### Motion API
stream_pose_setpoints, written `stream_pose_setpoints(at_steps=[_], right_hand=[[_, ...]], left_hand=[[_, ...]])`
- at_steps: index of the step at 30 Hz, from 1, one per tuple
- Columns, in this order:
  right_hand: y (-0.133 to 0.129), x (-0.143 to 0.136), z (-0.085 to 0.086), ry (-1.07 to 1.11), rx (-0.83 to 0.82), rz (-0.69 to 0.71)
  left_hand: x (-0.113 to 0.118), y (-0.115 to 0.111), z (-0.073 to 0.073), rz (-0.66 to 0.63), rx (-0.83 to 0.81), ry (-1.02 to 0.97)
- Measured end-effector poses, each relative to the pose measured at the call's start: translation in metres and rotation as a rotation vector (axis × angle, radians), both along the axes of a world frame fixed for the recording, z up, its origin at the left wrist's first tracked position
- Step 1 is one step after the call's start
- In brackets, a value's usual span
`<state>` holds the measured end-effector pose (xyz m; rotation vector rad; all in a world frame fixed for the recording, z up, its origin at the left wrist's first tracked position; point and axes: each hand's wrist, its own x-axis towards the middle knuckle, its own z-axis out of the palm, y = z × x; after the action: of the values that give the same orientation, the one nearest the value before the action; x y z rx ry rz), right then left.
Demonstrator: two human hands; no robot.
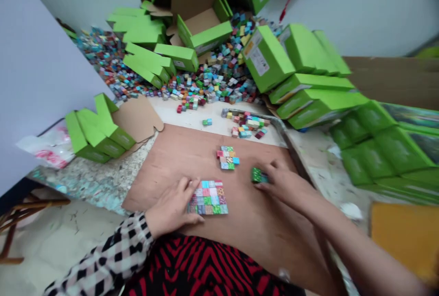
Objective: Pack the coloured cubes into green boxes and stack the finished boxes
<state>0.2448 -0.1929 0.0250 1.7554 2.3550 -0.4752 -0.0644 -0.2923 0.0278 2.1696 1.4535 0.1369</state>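
On the brown board (161,159) lies a rectangular grid of small patterned cubes (214,195). My left hand (174,204), in a checked black and white sleeve, grips the grid at its left end, with the thumb along the near edge and the fingers at the far side. Right of the grid, my right hand (281,179) is closed on a few small green cubes (255,175), seen close to the board; the fingers partly hide them. Beyond the grid sits a smaller, uneven cluster of cubes (227,157), apart from both hands.
A large heap of loose cubes (219,74) spreads across the back, with green boxes (211,38) on it. More green boxes (318,97) are stacked at right, others (96,131) at left. Loose cubes (248,124) lie beyond the board, near a dark raised edge (283,131).
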Motion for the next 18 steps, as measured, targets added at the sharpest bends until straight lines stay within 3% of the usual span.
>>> stream_pose_setpoints(at_steps=[3,6,9,11,14,16,18], right_hand=[[0.002,-0.012,0.007,-0.107,0.157,0.063],[0.002,-0.039,0.007,-0.02,0.317,0.268],[0.011,-0.068,-0.01,0.067,0.366,0.352],[0.021,-0.082,-0.028,0.099,0.354,0.366],[0.035,-0.089,-0.05,0.116,0.324,0.384],[0.038,-0.085,-0.059,0.094,0.337,0.369],[0.038,-0.077,-0.061,0.056,0.36,0.329]], left_hand=[[-0.009,0.002,0.002,0.002,0.022,-0.053],[-0.029,0.006,0.005,0.144,0.141,-0.114],[-0.06,0.018,0.011,0.374,0.434,-0.068],[-0.085,0.03,0.017,0.559,0.66,0.067],[-0.124,0.056,0.033,0.76,0.823,0.28],[-0.15,0.077,0.045,0.82,0.823,0.349],[-0.174,0.097,0.056,0.852,0.695,0.443]])
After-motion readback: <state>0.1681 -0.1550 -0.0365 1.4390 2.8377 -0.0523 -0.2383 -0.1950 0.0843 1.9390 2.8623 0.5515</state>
